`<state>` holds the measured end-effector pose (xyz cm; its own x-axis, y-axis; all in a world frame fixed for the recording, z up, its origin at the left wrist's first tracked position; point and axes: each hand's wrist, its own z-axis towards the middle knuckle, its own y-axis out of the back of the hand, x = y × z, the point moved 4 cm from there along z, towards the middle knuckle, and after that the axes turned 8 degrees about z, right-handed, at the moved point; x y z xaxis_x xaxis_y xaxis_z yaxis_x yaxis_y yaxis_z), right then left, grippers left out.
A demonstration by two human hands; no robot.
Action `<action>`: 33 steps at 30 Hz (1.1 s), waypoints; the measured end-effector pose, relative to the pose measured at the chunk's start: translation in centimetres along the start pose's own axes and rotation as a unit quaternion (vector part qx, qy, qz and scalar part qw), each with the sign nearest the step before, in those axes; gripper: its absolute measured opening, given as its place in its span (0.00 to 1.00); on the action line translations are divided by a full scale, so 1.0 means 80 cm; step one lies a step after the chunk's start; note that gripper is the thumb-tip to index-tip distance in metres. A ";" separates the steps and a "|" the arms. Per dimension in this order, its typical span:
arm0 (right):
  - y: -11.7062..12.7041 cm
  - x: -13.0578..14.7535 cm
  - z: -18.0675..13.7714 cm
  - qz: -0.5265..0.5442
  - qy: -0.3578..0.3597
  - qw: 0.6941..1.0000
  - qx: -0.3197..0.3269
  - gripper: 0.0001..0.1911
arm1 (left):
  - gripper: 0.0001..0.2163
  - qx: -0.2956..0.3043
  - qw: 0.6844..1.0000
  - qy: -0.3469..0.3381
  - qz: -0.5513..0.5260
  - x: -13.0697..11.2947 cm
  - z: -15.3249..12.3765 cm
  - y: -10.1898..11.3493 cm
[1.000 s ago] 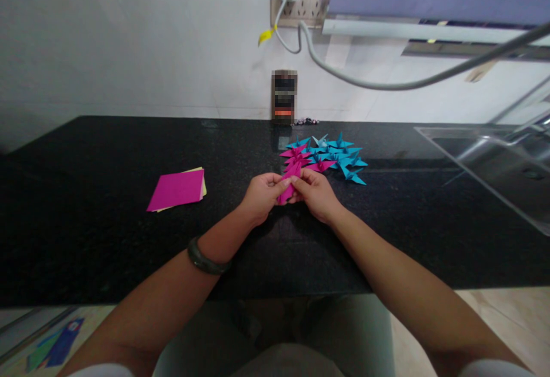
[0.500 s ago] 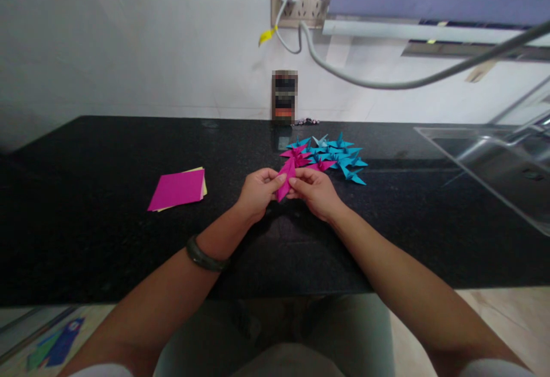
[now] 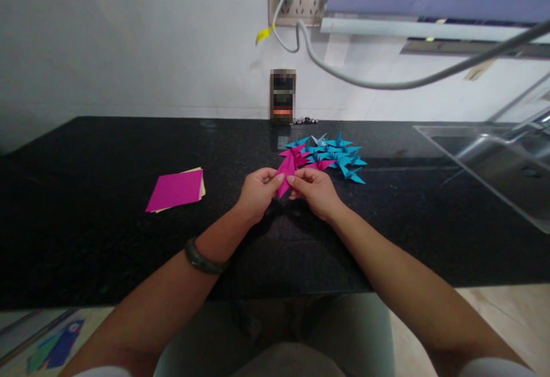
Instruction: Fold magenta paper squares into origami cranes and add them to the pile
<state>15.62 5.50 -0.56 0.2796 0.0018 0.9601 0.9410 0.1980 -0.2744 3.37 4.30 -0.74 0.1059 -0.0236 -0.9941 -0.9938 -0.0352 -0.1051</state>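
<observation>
Both hands meet over the black counter (image 3: 107,153) and pinch one folded magenta paper piece (image 3: 286,171), which points up and away from me. My left hand (image 3: 258,195) grips its left side with thumb and fingers closed. My right hand (image 3: 315,192) grips the right side the same way. Just behind the hands lie several finished magenta paper cranes (image 3: 309,161) and several blue paper cranes (image 3: 344,156).
A stack of magenta and yellow paper squares (image 3: 175,190) lies to the left. A small dark box (image 3: 282,96) stands against the wall under a socket strip (image 3: 298,1) with a grey cable (image 3: 387,85). A steel sink (image 3: 507,165) is at the right.
The magenta piece has been raised and unfolded longer between my fingers, its tip now pointing up toward the cranes. Both hands stayed in nearly the same place.
</observation>
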 end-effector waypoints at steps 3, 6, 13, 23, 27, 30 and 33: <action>0.004 0.001 0.000 -0.085 0.038 0.995 -0.023 0.11 | 0.10 -0.032 0.999 -0.015 0.020 0.000 0.001 0.002; 0.008 0.012 -0.002 -0.239 0.154 0.956 -0.075 0.08 | 0.11 -0.106 0.990 -0.064 0.070 -0.002 0.001 0.008; -0.005 0.027 -0.012 -0.412 0.315 0.854 -0.039 0.03 | 0.13 0.014 0.998 -0.053 0.016 0.001 -0.003 -0.006; 0.001 0.025 -0.010 -0.357 0.296 0.884 -0.055 0.05 | 0.10 0.015 0.997 0.030 -0.064 0.000 0.001 0.000; 0.006 0.021 -0.007 -0.344 0.265 0.898 -0.066 0.04 | 0.10 0.024 0.999 0.025 -0.038 -0.001 0.000 -0.001; 0.003 0.020 -0.008 -0.359 0.253 0.897 -0.054 0.05 | 0.11 0.019 1.000 0.014 -0.007 0.000 0.000 0.000; 0.001 0.021 -0.010 -0.375 0.249 0.891 -0.052 0.04 | 0.11 0.012 1.000 0.012 0.022 0.000 0.000 0.001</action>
<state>16.29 4.70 0.98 -0.4101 -0.5337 0.7396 0.9041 -0.1309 0.4069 3.29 4.32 -0.73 0.0625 -0.0476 -0.9969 -0.9980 -0.0105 -0.0621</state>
